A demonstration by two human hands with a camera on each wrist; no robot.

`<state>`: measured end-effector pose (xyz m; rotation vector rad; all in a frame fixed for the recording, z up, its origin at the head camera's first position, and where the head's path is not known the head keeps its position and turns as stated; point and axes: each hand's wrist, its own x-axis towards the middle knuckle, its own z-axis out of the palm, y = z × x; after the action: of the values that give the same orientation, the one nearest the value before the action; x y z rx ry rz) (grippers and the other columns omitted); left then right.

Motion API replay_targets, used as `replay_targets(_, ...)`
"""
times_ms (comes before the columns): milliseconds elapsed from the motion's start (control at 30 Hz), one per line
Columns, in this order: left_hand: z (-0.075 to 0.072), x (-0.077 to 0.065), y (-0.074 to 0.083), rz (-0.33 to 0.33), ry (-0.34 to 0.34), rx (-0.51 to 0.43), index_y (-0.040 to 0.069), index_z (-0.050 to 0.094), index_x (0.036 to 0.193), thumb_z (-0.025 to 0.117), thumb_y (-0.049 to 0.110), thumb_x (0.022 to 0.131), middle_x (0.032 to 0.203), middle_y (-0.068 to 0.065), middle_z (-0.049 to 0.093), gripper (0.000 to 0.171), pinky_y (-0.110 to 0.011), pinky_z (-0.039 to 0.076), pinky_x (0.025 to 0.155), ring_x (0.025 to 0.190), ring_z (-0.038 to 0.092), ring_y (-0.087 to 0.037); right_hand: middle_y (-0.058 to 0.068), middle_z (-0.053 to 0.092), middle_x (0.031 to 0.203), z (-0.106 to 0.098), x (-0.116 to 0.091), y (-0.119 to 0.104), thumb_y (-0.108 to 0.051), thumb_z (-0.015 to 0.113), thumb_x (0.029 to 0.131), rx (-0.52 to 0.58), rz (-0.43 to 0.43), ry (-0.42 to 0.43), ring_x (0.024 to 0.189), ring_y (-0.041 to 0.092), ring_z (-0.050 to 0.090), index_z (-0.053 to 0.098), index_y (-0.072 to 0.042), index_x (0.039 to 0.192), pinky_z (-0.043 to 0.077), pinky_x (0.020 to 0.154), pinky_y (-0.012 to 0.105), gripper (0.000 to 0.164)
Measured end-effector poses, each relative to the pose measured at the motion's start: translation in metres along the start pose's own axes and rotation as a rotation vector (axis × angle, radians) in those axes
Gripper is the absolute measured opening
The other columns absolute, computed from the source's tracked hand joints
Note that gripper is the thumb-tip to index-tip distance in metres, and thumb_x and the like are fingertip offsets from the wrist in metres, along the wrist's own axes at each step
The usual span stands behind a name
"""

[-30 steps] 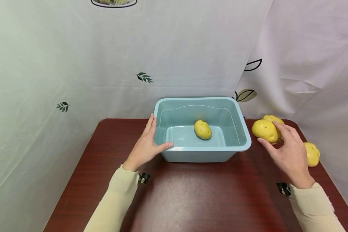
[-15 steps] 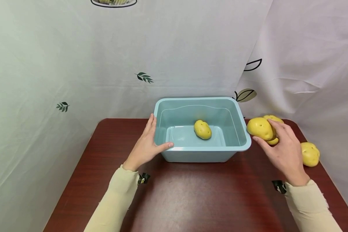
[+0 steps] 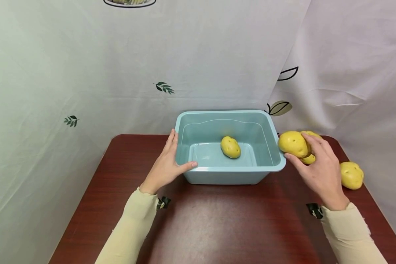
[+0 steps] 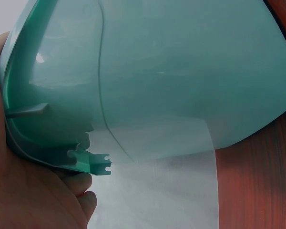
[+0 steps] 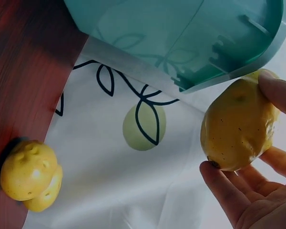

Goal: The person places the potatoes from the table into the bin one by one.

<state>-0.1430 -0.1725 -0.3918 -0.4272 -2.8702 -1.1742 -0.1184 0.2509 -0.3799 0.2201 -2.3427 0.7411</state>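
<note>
My right hand [image 3: 321, 170] holds a yellow potato [image 3: 292, 144] between thumb and fingers, raised beside the right rim of a light-blue plastic tub [image 3: 224, 178]. In the right wrist view the potato [image 5: 238, 126] appears close to the tub's rim; whether they touch I cannot tell. Another potato [image 3: 230, 147] lies on the tub's floor. My left hand [image 3: 163, 170] rests at the tub's front left corner, its thumb over the front rim and the visible fingers straight along the left side. In the left wrist view the rim hides part of this hand [image 4: 33, 195].
Behind the right hand, yellow potatoes [image 3: 310, 160] are partly hidden; one more potato [image 3: 352, 176] sits near the right edge of the brown table [image 3: 224, 223]. The right wrist view shows two overlapping potatoes [image 5: 28, 169]. A white printed cloth [image 3: 198, 55] hangs behind.
My right hand has carried its potato left and slightly up, up to the tub's right rim. More of the potato at the table's right edge shows. The left hand and tub stay put.
</note>
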Motion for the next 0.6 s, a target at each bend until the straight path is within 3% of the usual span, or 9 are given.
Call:
replay_targets(333, 0.0, 0.0, 0.0, 0.0, 0.0, 0.0, 0.017, 0.0, 0.162, 0.066, 0.074, 0.082, 0.164, 0.019, -0.015, 0.118, -0.052, 0.029, 0.116, 0.153, 0.006, -0.015, 0.015, 0.061, 0.13, 0.001, 0.003, -0.005, -0.012, 0.095, 0.065, 0.022, -0.026, 0.008, 0.118, 0.037, 0.055, 0.062, -0.006, 0.136, 0.033, 0.095, 0.016, 0.078)
replay_targets(600, 0.0, 0.0, -0.001, 0.002, 0.001, 0.001, 0.017, 0.0, 0.162, 0.065, 0.074, 0.082, 0.164, 0.019, -0.015, 0.118, -0.051, 0.029, 0.116, 0.153, 0.006, -0.015, 0.016, 0.06, 0.132, 0.0, 0.005, -0.013, -0.012, 0.096, 0.064, 0.031, -0.031, 0.019, 0.117, 0.037, 0.055, 0.063, -0.009, 0.137, 0.036, 0.094, 0.02, 0.08)
